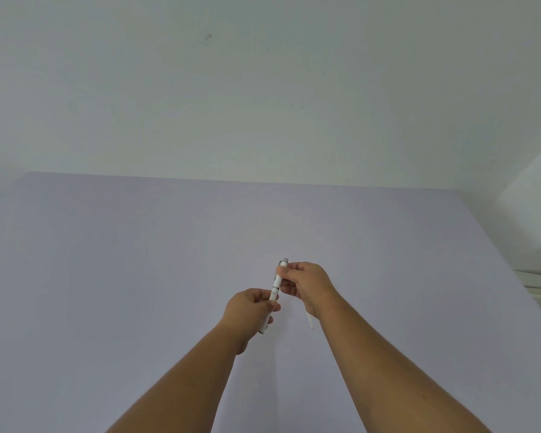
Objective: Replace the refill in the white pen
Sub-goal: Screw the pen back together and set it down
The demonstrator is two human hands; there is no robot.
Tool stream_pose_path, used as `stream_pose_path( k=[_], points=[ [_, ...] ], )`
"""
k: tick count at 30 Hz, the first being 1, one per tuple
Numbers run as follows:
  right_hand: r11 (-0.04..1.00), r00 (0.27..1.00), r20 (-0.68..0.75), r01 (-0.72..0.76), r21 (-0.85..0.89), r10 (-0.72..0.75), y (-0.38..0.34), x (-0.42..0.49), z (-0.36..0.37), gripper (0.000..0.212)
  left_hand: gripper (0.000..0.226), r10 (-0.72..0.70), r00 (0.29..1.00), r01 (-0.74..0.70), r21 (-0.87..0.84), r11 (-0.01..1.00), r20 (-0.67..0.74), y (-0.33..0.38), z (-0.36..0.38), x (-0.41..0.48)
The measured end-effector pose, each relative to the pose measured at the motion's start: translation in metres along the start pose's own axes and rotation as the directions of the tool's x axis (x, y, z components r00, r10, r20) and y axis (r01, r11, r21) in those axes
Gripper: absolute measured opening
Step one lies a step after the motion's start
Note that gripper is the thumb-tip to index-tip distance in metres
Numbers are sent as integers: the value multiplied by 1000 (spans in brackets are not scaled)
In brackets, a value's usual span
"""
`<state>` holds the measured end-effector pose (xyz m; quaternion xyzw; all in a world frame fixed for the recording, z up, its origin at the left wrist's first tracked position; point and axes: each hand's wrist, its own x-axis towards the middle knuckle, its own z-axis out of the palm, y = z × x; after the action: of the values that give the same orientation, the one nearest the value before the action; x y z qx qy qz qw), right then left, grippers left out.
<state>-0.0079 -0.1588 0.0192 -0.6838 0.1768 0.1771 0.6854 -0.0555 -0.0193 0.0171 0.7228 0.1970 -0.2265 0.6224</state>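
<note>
Desk (138,276) wide open all round, free passage L, R & far side. Only obstacle: thin white stick (310,323) lying on desk just under R wrist, partly hidden.

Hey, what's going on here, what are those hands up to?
A person holds a white pen in both bare hands above a pale lilac table. The left hand pinches the lower half near the tip, and the right hand grips the upper half near the clip end. The pen is in one piece, tilted, so it has not been opened yet. A thin white stick, possibly the refill, shows just below the right wrist.
</note>
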Motion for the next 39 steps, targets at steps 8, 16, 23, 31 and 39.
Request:
stream_pose_path(
  k=[8,16,23,31,39],
  points=[
    [900,951,-297,-59,-432,-80,10,14,-20,21,12,-61,997,57,-80,995,-49,-10,1,16],
    [660,949,-314,-224,-717,-19,42,15,-22,10,6,-65,977,87,102,991,-202,-20,15,43],
    [683,945,-327,-246,-688,11,57,17,-10,20,16,-57,965,108,187,976,-256,-27,21,53],
    [723,952,-306,-221,-654,14,61,20,-1,21,10,-42,967,106,247,963,-250,-33,26,60],
    [752,952,-305,-201,-628,0,66,21,2,17,9,-50,961,118,240,963,-271,-37,29,64]
  ],
)
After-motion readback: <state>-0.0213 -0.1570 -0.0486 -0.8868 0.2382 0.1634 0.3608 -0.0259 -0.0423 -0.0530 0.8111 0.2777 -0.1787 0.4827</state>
